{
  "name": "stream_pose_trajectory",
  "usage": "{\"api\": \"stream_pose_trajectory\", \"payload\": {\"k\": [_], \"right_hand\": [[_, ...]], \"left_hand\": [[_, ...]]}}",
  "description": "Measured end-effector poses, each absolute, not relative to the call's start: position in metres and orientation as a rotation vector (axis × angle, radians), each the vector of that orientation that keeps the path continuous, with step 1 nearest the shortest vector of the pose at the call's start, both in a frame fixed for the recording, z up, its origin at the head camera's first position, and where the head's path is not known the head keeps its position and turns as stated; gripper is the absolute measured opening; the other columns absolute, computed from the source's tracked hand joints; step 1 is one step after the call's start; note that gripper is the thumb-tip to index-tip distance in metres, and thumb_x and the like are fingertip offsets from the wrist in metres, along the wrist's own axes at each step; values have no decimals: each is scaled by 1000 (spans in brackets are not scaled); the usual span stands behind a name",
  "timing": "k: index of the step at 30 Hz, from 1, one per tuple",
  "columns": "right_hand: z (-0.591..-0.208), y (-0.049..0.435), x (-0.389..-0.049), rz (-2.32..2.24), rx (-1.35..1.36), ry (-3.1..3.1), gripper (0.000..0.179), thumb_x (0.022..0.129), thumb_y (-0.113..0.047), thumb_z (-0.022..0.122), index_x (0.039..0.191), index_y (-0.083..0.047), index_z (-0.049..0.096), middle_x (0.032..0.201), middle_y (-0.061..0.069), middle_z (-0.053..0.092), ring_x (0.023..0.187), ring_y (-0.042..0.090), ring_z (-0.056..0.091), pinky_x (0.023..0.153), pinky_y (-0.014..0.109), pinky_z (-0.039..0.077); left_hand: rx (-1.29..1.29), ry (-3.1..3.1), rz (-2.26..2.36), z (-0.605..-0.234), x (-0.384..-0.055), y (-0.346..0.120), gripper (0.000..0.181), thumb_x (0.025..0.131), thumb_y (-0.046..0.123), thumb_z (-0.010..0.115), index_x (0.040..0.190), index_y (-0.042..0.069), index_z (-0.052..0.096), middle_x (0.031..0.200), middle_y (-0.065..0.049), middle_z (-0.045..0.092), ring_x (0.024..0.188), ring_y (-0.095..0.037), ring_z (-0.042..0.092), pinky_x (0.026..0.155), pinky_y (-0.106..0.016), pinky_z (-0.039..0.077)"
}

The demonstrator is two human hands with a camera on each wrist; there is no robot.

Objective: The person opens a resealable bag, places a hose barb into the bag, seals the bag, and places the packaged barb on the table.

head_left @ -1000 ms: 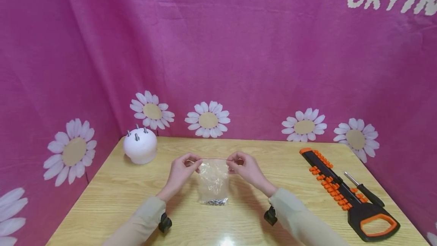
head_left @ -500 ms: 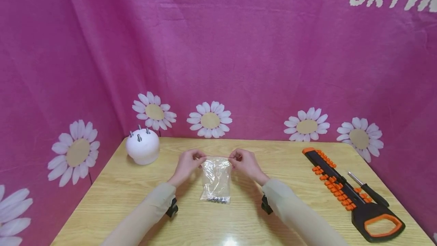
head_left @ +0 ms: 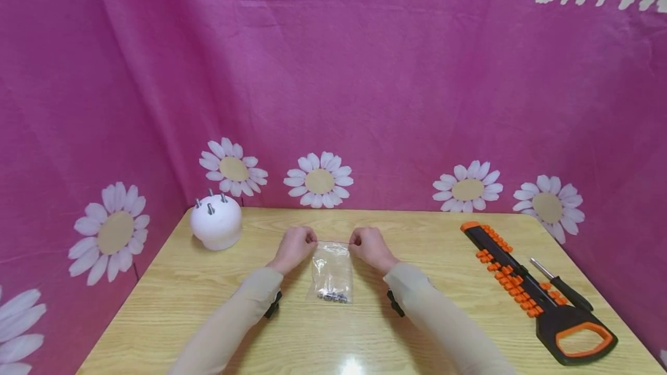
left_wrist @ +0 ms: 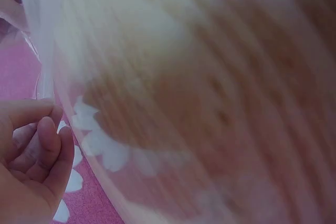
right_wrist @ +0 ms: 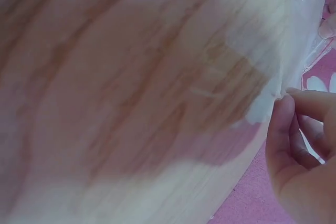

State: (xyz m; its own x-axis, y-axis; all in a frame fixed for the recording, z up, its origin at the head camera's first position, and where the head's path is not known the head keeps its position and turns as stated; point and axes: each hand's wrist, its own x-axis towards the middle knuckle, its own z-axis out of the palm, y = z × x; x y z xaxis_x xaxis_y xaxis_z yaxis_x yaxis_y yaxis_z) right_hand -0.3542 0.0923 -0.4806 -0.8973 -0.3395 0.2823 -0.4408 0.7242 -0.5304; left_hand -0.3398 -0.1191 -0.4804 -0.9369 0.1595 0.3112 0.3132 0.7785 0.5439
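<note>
A clear zip bag (head_left: pixel 332 265) hangs between my two hands over the middle of the table, its reddish top edge stretched level. Small metal pieces (head_left: pixel 333 297) lie gathered along its bottom; their exact kind is too small to tell. My left hand (head_left: pixel 297 246) pinches the bag's upper left corner between thumb and fingertips. At the opposite corner, my right hand (head_left: pixel 371 246) pinches the edge the same way. In the left wrist view, the left hand (left_wrist: pixel 37 150) grips the film's edge. The right wrist view has the right hand (right_wrist: pixel 304 145) holding its corner.
A white rounded object (head_left: pixel 216 223) with several metal studs on top stands at the back left of the wooden table (head_left: pixel 172 305). On the right lie a black and orange rack (head_left: pixel 521 282) with orange clips and a screwdriver (head_left: pixel 563 285). A pink curtain (head_left: pixel 365 74) closes the back.
Both wrists have turned so that the backs of the hands show more. The bag's bottom has risen slightly in the head view, and the metal pieces have shifted inside it. Both hands keep their pinch.
</note>
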Motion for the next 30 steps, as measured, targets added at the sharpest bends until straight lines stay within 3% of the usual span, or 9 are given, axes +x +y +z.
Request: {"api": "stream_pose_trajectory", "payload": {"k": [30], "right_hand": [[-487,89,-355,791,577,-2782,7,80,2,74,80,-2,69,77,9,68,73,18,60,69,31,52]], "left_hand": [[-388,-2745,-598,-484,-340,-110,14,75,-6,70,69,6,67,70,-6,68,67,-19,60,62,-32,50]]}}
